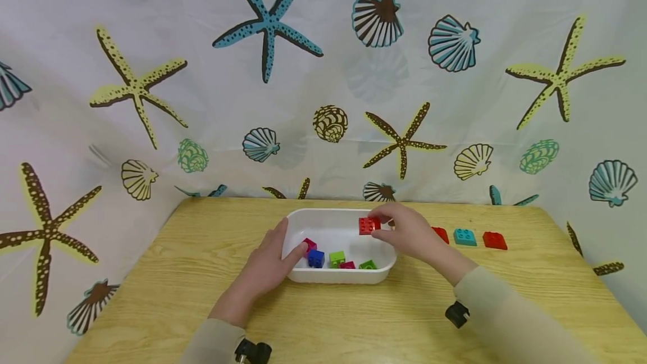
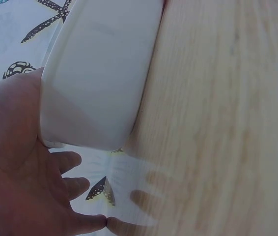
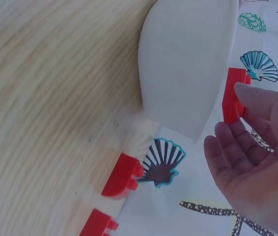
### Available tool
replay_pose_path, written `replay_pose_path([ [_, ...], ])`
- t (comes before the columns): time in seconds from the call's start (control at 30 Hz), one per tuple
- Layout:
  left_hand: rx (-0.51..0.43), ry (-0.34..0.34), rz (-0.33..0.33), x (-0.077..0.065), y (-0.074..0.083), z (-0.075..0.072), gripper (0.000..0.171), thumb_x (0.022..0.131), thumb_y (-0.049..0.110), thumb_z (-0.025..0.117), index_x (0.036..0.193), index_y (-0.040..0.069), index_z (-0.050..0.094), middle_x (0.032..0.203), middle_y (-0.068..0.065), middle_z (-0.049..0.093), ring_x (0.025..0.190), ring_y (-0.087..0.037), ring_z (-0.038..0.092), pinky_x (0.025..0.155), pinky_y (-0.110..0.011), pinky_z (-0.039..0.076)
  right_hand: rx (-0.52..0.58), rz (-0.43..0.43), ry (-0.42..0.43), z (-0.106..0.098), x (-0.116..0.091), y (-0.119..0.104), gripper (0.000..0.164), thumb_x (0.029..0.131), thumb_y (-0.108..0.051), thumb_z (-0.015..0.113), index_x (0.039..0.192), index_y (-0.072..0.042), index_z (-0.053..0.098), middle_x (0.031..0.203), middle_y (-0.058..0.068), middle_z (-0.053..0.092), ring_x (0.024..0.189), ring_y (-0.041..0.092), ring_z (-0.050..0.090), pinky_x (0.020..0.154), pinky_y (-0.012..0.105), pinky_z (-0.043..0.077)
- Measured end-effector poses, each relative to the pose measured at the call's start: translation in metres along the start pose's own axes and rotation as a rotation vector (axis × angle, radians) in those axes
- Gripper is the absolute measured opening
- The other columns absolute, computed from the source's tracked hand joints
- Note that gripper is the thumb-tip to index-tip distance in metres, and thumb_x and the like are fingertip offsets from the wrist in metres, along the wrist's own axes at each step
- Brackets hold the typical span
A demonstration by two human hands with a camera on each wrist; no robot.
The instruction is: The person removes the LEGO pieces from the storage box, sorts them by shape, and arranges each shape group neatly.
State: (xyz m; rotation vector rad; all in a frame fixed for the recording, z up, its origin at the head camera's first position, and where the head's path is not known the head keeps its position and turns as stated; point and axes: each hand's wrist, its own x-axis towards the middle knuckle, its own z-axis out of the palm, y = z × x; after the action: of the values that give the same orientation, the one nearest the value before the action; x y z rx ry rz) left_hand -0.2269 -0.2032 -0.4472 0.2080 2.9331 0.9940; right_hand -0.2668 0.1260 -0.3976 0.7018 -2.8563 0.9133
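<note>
My right hand pinches a red toy building brick between thumb and fingers, over the right end of a white plastic tub. In the right wrist view that brick shows side-on, level with the tub's rim. On the tub's left end my left hand holds the rim, thumb over the inside and fingers round the outside. Inside the tub lie a blue brick, a lime brick, a green brick and two magenta bricks, one near my left thumb.
Right of the tub, a row on the wooden table holds a red brick partly behind my right wrist, a turquoise brick and another red brick. A white curtain with shells and starfish hangs behind and at both sides.
</note>
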Motion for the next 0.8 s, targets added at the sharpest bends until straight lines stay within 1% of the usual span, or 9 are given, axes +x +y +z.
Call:
replay_pose_path([
  [0.17,0.008,0.002,0.003,0.000,-0.001,0.000,0.097,0.111,0.058,0.057,0.177,0.004,0.010,0.182,-0.022,0.018,0.167,-0.050,0.010,0.127,-0.077,0.012,0.018,-0.027,0.014,-0.012,-0.012,0.008,0.033,0.101,-0.016,0.083,0.132,-0.008,0.077,0.126,0.006,0.075,0.117,0.029,0.070,0.104,0.052,0.059],
  [0.37,0.007,0.003,0.007,0.000,-0.002,0.000,0.097,0.112,0.059,0.055,0.177,0.005,0.009,0.182,-0.021,0.017,0.167,-0.049,0.009,0.128,-0.076,0.011,0.024,-0.016,0.009,-0.029,-0.033,0.025,0.034,0.104,-0.017,0.080,0.136,-0.007,0.075,0.127,0.007,0.074,0.118,0.032,0.069,0.104,0.055,0.059],
  [0.47,0.002,0.002,0.002,-0.001,-0.002,0.000,0.096,0.112,0.059,0.055,0.177,0.005,0.009,0.182,-0.021,0.016,0.167,-0.049,0.008,0.128,-0.075,0.011,0.022,-0.025,0.011,-0.038,-0.043,0.034,0.035,0.105,-0.017,0.079,0.137,-0.006,0.074,0.128,0.008,0.074,0.118,0.032,0.069,0.104,0.056,0.059],
  [0.63,0.000,-0.001,-0.004,-0.001,-0.001,0.000,0.097,0.112,0.059,0.055,0.178,0.006,0.008,0.182,-0.022,0.016,0.167,-0.049,0.008,0.128,-0.075,0.011,-0.001,-0.026,0.034,-0.053,-0.057,0.047,0.035,0.104,-0.015,0.080,0.137,-0.005,0.074,0.130,0.011,0.074,0.118,0.033,0.070,0.104,0.057,0.059],
  [0.8,-0.003,-0.007,-0.005,0.001,0.000,0.001,0.098,0.111,0.060,0.055,0.178,0.006,0.008,0.183,-0.021,0.015,0.167,-0.049,0.008,0.128,-0.075,0.011,-0.005,-0.020,0.052,-0.066,-0.072,0.062,0.035,0.104,-0.013,0.079,0.137,-0.002,0.073,0.130,0.012,0.074,0.117,0.033,0.070,0.102,0.057,0.060],
])
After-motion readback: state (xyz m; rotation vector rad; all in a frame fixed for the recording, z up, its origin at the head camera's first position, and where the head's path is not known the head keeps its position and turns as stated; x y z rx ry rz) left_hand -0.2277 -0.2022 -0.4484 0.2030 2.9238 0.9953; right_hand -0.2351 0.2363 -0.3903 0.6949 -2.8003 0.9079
